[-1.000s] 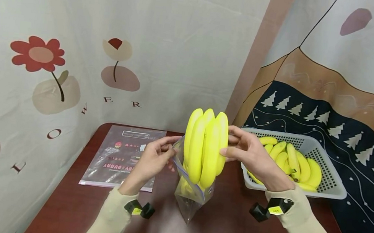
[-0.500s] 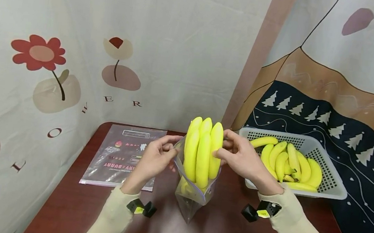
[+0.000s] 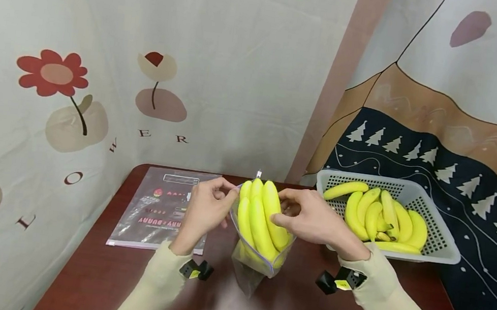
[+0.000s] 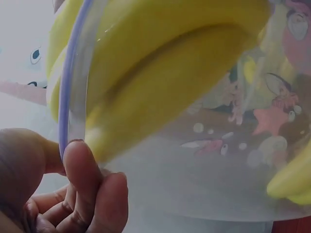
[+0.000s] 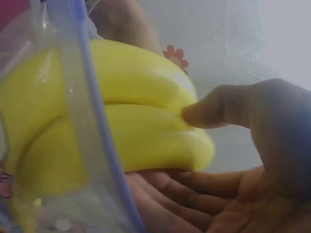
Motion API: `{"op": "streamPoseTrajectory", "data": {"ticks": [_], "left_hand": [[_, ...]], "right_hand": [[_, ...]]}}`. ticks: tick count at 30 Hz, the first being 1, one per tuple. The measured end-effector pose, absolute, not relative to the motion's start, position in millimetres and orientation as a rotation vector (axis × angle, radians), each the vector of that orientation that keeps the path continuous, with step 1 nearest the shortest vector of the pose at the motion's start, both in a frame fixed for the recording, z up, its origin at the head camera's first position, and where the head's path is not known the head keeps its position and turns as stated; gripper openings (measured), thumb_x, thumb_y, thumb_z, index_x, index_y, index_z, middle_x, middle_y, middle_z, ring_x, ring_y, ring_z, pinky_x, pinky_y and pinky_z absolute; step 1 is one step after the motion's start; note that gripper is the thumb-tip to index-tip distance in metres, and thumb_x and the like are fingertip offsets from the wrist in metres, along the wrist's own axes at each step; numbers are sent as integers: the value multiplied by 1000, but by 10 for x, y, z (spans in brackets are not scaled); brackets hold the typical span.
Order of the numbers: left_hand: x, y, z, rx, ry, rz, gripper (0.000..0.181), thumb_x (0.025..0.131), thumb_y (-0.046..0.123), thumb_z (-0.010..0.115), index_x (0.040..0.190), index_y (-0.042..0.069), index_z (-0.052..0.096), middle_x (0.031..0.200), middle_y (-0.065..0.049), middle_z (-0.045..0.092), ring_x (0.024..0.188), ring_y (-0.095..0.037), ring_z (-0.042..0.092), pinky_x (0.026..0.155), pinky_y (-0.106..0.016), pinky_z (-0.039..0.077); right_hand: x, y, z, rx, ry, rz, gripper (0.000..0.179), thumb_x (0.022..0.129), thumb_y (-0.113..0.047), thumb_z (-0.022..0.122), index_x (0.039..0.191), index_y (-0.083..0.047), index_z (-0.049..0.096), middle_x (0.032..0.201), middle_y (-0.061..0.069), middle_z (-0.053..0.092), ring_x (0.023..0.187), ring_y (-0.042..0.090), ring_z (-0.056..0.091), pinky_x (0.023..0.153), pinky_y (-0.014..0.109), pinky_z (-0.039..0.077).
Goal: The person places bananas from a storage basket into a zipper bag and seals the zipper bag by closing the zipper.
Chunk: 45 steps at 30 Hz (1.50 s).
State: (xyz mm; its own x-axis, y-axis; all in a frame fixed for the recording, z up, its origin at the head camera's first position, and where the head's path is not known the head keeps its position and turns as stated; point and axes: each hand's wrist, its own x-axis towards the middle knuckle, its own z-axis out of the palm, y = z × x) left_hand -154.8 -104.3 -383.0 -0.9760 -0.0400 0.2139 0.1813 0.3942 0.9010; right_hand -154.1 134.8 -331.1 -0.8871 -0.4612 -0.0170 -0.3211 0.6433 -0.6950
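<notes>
A bunch of yellow bananas sits mostly inside a clear zip bag, its tips sticking up past the purple zip edge. My left hand pinches the bag's rim at its left side; in the left wrist view the thumb and fingertips grip the zip strip. With my right hand I hold the upper end of the bunch, thumb on the near side and fingers behind and beneath it. In the right wrist view the bananas pass through the bag's mouth.
Another printed zip bag lies flat on the dark red table at left. A grey perforated basket holding several bananas stands at right. A printed curtain hangs behind the table.
The bunch has gone down deeper into the bag and now leans. My right hand has moved down and slightly left with it, while my left hand keeps its pinch on the rim.
</notes>
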Motion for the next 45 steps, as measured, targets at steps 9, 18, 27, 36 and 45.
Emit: {"op": "streamPoseTrajectory", "data": {"ticks": [9,18,27,36,45], "left_hand": [[-1532,-1026,-3888,-259,-2353,-1736,11,98,20,69,99,12,76,48,-7,60,37,-27,60,35,-26,38],[-1504,-1008,-3915,-286,-2336,-1772,12,99,25,69,104,17,76,51,-9,61,39,-33,59,35,-24,34],[-1540,-1047,-3936,-240,-2283,-1838,16,102,17,63,107,4,71,52,-11,63,37,-32,59,35,-27,43],[-1565,-1075,-3920,-222,-2240,-1959,16,102,12,63,110,0,70,58,-14,65,38,-16,58,40,-33,53],[-1556,-1099,-3902,-212,-2232,-2032,23,100,5,64,122,5,69,66,-16,64,49,-18,61,47,-33,56]], "right_hand": [[-1546,1256,-3362,-557,2587,-1062,48,94,-21,70,138,-4,62,88,2,73,65,12,64,60,28,57],[-1621,1102,-3377,-351,2462,-1042,45,99,-22,64,139,-1,59,84,7,64,63,19,63,61,28,57],[-1462,1112,-3351,-449,2566,-976,87,96,-29,70,164,-12,19,79,5,72,58,13,64,54,28,51],[-1510,1362,-3281,-465,2925,-820,46,90,-34,75,128,-10,66,84,0,67,67,14,58,59,29,48],[-1690,1600,-3405,-376,2672,-662,40,95,-35,69,62,-13,63,53,-3,50,48,13,44,46,23,32]]}}
